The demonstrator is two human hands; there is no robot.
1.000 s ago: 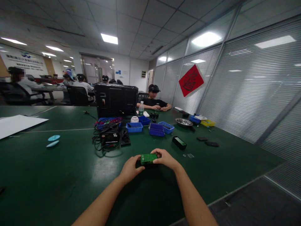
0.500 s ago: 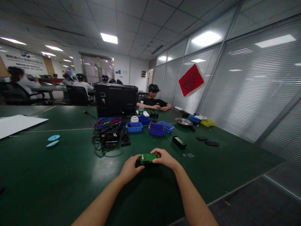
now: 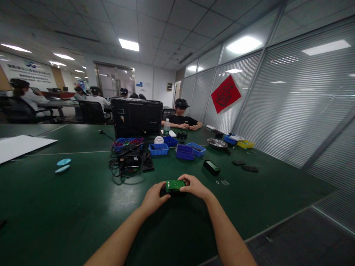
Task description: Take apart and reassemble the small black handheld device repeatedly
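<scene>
A green circuit board (image 3: 174, 185) sits on top of a black case just above the table in front of me, and the case's dark lower part is mostly in shadow. My left hand (image 3: 154, 198) grips the left end of this piece between thumb and fingers. At its right end, my right hand (image 3: 195, 186) is closed with thumb and fingertips on the board's edge. Farther off to the right lies a black rectangular case (image 3: 211, 167) with a pale green window on top.
Blue bins (image 3: 158, 149), a tilted purple-blue bin (image 3: 185, 152) and a metal bowl (image 3: 217, 143) stand beyond my hands. A cable-wrapped black device (image 3: 129, 161) lies left of centre. A large black panel (image 3: 138, 117) stands behind. Across the table sits a person (image 3: 181, 120).
</scene>
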